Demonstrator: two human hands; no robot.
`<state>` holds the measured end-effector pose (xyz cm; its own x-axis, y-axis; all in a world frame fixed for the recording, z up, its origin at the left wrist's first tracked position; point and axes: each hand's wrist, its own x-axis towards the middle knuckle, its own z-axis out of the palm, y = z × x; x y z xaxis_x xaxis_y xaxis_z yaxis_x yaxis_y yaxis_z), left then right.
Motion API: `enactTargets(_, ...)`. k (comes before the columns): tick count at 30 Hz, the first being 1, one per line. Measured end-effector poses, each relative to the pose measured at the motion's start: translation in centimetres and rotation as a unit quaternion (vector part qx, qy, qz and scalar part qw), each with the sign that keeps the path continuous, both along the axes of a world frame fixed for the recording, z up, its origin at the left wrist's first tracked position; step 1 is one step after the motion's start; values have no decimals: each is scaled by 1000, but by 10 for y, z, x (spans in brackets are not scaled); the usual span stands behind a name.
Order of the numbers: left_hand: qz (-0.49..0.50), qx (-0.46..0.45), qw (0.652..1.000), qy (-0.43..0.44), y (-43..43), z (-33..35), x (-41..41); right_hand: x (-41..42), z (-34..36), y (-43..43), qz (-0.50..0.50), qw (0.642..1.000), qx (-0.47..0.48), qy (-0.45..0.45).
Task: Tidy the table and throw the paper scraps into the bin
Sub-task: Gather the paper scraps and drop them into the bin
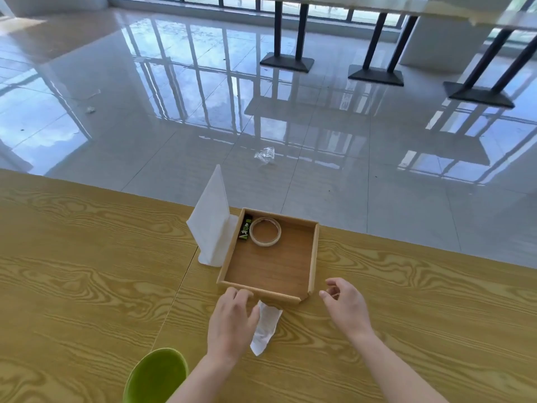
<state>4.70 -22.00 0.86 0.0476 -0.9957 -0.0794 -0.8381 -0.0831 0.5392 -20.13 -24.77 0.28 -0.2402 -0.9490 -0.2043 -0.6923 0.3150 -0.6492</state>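
Now, one paper scrap (266, 327), left hand (232, 318) fingers relaxed, right hand (344, 305) loosely curled, perhaps empty.

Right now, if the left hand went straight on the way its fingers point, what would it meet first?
Most likely the near wall of the wooden tray; the fingertips of the left hand look almost at it. The paper scrap lies beside the thumb, off that line.
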Motion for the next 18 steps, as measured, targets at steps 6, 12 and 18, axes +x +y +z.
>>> enactTargets(6, -47, 72, 996, -23, 25, -14, -14, -4, -3, 56, 57, 998, 17, 34)
enactTargets(12, -47, 97, 994, 7, 34, -27, -18, -21, -1, 111, 16, 998, 27, 45)
enactTargets(18, -83, 99, 989, 69, 52, -33, -36, -54, -1, 165, -77, 992, 58, 78)
